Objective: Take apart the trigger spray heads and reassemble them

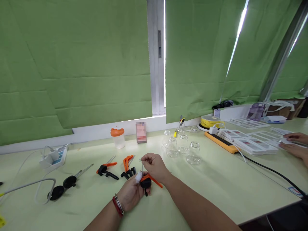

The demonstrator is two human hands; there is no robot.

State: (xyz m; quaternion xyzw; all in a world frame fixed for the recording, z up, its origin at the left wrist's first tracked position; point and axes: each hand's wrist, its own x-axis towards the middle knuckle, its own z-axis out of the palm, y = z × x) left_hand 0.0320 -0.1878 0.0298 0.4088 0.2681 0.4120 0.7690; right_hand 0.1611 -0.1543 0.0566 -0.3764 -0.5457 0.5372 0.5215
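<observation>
My left hand point(130, 194), with a white wrap on one finger, is closed around a gadget that has a round black body point(145, 183) and an orange arm point(156, 181). A thin metal rod point(142, 168) rises from it, and my right hand point(155, 166) pinches near the rod's top. Whether those fingertips also hold a small part is too fine to make out. Just left lie loose orange pieces point(128, 163) and several black pieces point(130, 173). A similar black-and-orange gadget point(104, 170) rests farther left, beside two round black pieces with metal rods point(69, 182).
Several clear glass jars point(194, 150) stand right of centre. Behind are an orange-lidded cup point(117, 138) and an upright phone-like panel point(141, 132). White power strip point(60, 157) and cables lie left. At right are an orange power strip point(221, 142), printed sheets point(252, 146) and another person's hands point(297, 146).
</observation>
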